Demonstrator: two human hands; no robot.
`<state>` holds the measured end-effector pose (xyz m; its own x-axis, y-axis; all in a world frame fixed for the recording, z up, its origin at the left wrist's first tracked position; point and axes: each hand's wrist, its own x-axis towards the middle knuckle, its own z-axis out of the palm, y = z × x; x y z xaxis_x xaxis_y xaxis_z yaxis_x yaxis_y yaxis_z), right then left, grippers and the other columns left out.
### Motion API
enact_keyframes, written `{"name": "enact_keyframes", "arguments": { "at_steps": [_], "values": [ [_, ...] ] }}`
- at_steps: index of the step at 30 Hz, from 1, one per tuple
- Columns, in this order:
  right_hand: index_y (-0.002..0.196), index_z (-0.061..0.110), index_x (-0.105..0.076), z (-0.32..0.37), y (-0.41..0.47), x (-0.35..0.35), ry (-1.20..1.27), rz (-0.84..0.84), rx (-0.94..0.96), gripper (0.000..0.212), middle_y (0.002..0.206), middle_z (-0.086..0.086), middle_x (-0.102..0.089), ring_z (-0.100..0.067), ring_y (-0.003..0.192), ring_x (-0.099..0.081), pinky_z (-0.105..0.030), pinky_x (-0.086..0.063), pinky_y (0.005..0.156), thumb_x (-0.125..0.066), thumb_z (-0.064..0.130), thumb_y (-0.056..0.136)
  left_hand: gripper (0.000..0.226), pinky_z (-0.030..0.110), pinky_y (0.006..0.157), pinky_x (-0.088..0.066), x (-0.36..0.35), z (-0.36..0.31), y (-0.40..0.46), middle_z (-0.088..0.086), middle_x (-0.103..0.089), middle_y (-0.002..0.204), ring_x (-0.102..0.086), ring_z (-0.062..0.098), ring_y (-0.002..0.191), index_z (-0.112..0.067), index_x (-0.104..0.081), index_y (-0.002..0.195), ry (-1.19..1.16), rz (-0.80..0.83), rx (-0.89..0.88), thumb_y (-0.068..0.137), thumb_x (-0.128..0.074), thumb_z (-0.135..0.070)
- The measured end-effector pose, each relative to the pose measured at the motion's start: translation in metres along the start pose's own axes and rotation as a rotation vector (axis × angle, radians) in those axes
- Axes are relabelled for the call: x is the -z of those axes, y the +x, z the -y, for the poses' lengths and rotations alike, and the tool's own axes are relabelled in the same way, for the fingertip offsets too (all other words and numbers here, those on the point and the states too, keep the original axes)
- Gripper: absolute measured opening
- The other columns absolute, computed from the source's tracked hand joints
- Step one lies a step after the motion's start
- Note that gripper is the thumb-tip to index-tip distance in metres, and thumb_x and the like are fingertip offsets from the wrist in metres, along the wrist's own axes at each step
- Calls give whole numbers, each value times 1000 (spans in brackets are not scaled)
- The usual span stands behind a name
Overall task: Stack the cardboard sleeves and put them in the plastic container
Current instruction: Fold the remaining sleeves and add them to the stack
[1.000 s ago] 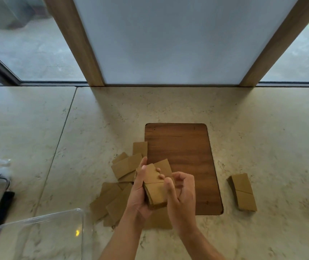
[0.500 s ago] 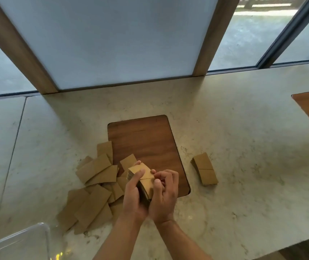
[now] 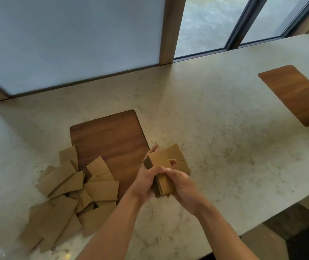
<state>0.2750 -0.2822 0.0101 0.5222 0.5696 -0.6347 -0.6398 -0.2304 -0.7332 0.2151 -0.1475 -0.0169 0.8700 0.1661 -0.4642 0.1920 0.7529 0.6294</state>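
On the marble counter, just right of the wooden inlay, both the left hand and the right hand are closed around a stack of sleeves: light, slippery, best squeezed by its edges.

One view only: a wide-angle camera on my head, looking forward and steeply down onto the stone counter. It faces the window wall at the counter's far edge, which runs tilted across the top of the picture, higher at the right. Nearest the lens: my forearms, entering from the bottom edge, with my left hand and right hand just below centre. Middle distance: the wooden inlay. Far right: a second wooden inlay. Lines bend toward the picture's edges. No second view shares the scene.
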Motion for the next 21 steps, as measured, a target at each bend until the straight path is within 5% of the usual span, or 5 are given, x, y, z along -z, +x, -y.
{"name": "enact_keyframes", "arguments": {
  "at_steps": [2,5,9,12,21],
  "values": [
    [126,1,-67,6,9,18,-2,-55,45,47,120,-22,-72,-33,103,-68,-51,-53,92,-59,40,100,86,48,92,-61,-15,2,14,23,-67,133,-72,35,115,-28,-45,151,74,-124,2,75,-86,-18],
    [120,7,-65,18,23,43,-150,-199,85,38,112,-13,-75,-15,92,-72,-30,-58,79,-58,40,103,67,21,64,-57,-36,8,34,15,-68,115,-72,21,91,-11,-53,136,291,-373,-14,81,-89,-26],
    [114,15,-62,30,39,64,-342,-264,132,29,105,-4,-73,-7,83,-71,-13,-52,61,-58,42,103,34,38,71,-61,-47,20,46,17,-78,104,-73,27,87,-5,-73,113,533,-478,-4,91,-80,-30],
    [118,13,-62,33,50,67,-503,-309,161,32,105,-4,-72,-16,90,-68,-24,-50,68,-54,41,106,22,51,89,-61,-60,24,50,13,-79,105,-75,34,100,-6,-75,108,608,-548,-33,96,-74,-24],
    [114,15,-62,21,61,69,-749,-288,138,32,107,-8,-67,-29,101,-62,-49,-48,95,-40,37,110,32,45,93,-52,-74,40,53,14,-70,112,-65,31,105,-6,-72,109,932,-650,-36,106,-54,-32]
  ]
}}
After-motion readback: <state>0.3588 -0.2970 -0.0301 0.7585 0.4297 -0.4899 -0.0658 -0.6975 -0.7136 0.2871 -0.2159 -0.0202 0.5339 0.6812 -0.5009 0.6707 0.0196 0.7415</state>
